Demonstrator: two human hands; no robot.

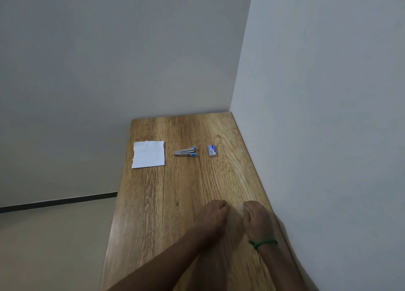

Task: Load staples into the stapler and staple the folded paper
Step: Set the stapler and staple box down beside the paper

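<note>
A folded white paper (pixel 149 155) lies flat near the far left edge of the wooden table (pixel 166 203). To its right rests a small silver stapler (pixel 185 152) with blue ends, lying on its side. Further right sits a small blue and white staple box (pixel 212 150). My left hand (pixel 212 216) and my right hand (pixel 256 218) rest on the table near me, far from those objects, fingers curled in with nothing visibly held. A green band circles my right wrist.
White walls (pixel 328 93) close the table's far and right sides. The table's left edge drops to a pale floor (pixel 43 247) with a dark skirting line.
</note>
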